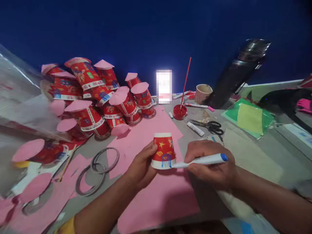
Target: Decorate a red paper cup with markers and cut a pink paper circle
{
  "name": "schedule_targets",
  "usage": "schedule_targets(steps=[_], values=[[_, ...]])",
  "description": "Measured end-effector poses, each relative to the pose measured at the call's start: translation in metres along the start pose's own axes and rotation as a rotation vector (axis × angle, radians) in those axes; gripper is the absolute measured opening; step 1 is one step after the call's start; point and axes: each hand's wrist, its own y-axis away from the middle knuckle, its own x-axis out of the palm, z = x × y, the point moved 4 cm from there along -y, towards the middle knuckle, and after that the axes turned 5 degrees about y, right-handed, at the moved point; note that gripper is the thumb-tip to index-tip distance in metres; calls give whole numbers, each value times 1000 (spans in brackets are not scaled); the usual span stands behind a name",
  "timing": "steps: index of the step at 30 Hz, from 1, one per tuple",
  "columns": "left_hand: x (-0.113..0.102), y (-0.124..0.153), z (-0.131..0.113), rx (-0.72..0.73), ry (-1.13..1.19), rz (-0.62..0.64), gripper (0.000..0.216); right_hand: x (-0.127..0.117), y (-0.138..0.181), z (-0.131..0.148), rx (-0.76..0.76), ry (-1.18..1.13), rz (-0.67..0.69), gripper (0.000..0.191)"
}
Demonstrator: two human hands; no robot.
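My left hand [143,167] is closed around the side of a red paper cup [163,148], held upside down with its white rim at the bottom. Gold patterns cover the cup, and blue strokes are drawn on its lower front. In my right hand [213,162] is a white marker [204,160] with a blue end, gripped like a pen. The marker's tip is at the cup's lower right edge, beside the blue drawing. Under both hands lies a large pink paper sheet [170,201].
At the left, several red cups with pink paper cones [79,105] are heaped. Grey rings [104,161] lie nearer. Behind my right hand are black-handled scissors [215,127], a white tube [195,129], a red pot [179,113] with a stick, a paper cup [203,93] and a dark flask [234,74].
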Motion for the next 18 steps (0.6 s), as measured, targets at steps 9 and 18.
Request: schedule_targets(steps=[9,18], values=[[-1,1,3,14,18,52,51,-6,-4,0,67,36,-65,8],[-2,-1,5,1,42,51,47,-5,-3,1,43,36,-18,9]])
